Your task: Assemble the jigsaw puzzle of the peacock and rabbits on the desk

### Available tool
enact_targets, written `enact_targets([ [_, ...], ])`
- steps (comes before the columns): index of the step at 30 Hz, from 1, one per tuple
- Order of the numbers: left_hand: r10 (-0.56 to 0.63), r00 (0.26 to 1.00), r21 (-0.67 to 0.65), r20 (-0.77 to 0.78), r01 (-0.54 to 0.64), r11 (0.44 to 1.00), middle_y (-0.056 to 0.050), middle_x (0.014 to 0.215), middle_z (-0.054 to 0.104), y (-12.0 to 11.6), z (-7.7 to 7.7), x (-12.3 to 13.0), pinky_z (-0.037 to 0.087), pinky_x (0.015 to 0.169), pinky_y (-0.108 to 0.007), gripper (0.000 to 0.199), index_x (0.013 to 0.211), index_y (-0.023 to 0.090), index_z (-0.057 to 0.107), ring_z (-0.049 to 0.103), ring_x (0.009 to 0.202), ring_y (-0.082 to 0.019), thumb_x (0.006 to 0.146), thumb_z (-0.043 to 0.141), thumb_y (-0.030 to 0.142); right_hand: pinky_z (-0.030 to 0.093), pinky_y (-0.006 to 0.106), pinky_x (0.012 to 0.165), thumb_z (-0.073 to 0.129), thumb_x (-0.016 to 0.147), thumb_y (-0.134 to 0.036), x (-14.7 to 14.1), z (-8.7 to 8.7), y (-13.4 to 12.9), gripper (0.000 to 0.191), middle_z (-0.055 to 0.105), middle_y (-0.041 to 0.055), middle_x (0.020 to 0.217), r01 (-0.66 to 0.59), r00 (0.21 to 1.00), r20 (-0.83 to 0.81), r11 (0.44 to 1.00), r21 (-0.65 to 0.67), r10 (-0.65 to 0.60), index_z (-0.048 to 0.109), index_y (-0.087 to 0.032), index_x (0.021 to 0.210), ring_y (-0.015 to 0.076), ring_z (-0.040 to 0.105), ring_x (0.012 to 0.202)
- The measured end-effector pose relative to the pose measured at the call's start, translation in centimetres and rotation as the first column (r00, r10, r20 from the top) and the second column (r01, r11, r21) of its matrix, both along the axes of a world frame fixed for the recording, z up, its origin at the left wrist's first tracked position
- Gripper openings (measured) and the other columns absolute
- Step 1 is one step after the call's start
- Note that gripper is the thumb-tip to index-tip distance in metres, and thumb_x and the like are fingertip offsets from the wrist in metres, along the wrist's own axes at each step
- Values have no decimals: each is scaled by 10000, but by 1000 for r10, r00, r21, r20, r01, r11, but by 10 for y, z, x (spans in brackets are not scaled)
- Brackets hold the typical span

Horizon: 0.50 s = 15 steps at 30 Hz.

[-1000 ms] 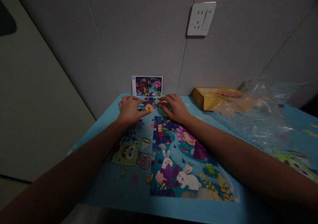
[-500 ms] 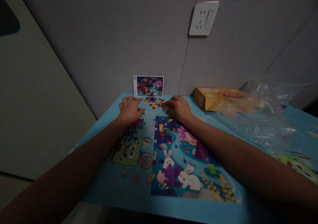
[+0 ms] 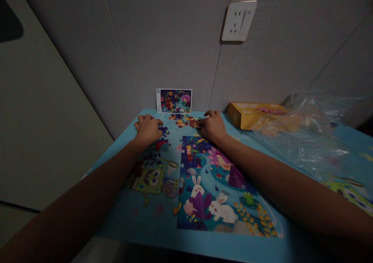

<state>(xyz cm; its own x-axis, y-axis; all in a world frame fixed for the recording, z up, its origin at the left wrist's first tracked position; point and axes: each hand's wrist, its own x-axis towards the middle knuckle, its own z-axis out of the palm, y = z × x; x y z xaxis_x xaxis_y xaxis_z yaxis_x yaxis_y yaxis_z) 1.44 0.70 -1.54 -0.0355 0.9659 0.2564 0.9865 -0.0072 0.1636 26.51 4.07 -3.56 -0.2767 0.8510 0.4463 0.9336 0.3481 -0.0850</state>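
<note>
My left hand [image 3: 147,130] rests at the far left of the table, index finger and thumb a little apart. Beside its thumb lie loose dark-blue jigsaw pieces [image 3: 165,131] and a red-and-blue piece. My right hand [image 3: 213,127] is across from it, its fingers drawn together at an orange-brown puzzle piece [image 3: 194,122]; the fingertips are partly hidden. Between the hands lies a cluster of loose orange and purple pieces [image 3: 181,121]. Nearer to me is a partly assembled jigsaw [image 3: 215,189] with white rabbits and a stream, its upper right partly covered by my right forearm.
A small picture card [image 3: 174,100] leans against the wall behind the pieces. At the back right are a yellow box [image 3: 253,115] and a crumpled clear plastic bag [image 3: 305,150]. The blue tabletop [image 3: 140,224] has cartoon prints. A socket [image 3: 239,21] is on the wall.
My left hand has drawn slightly left, its thumb pulled in, uncovering more dark pieces. My right hand has shifted slightly right, and the orange-brown piece now shows lying flat by its fingertips.
</note>
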Motion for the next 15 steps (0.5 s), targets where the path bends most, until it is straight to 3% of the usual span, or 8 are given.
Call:
enact_targets([
  [2, 0, 1000, -15, -17, 0, 1000, -194, 1266, 567, 0, 0, 1, 387, 945, -607, 368, 1106, 241, 758, 401, 1237, -453, 817, 578, 379, 397, 411, 923, 567, 852, -196, 0, 1, -1, 318, 596, 154, 1187, -9, 1000, 3, 1000, -6, 9, 786, -266, 1072, 323, 446, 1097],
  [5, -24, 999, -66, -36, 22, 998, -194, 1273, 576, 0, -1, 3, 371, 965, -617, 501, 1100, 229, 751, 393, 1247, -459, 759, 615, 570, 396, 415, 934, 571, 845, -195, -1, 2, -1, 318, 606, 155, 1176, -16, 1000, 8, 1000, -9, 16, 788, -258, 1069, 324, 445, 1094],
  [8, -45, 998, -89, -43, 41, 995, -193, 1302, 570, 0, -2, 3, 358, 982, -610, 560, 1150, 225, 722, 389, 1257, -451, 723, 646, 578, 399, 415, 931, 563, 846, -180, -1, 0, 0, 323, 608, 153, 1181, -14, 1000, 4, 1000, -10, 14, 787, -245, 1069, 322, 440, 1101],
  [15, -58, 998, -102, 6, 58, 993, -171, 1292, 577, 0, 0, 4, 340, 1000, -602, 497, 1149, 256, 692, 375, 1278, -440, 731, 678, 524, 386, 411, 957, 525, 889, -161, 4, -5, 7, 342, 583, 135, 1220, -31, 1000, 3, 999, 36, 31, 774, -260, 1102, 315, 406, 1125],
])
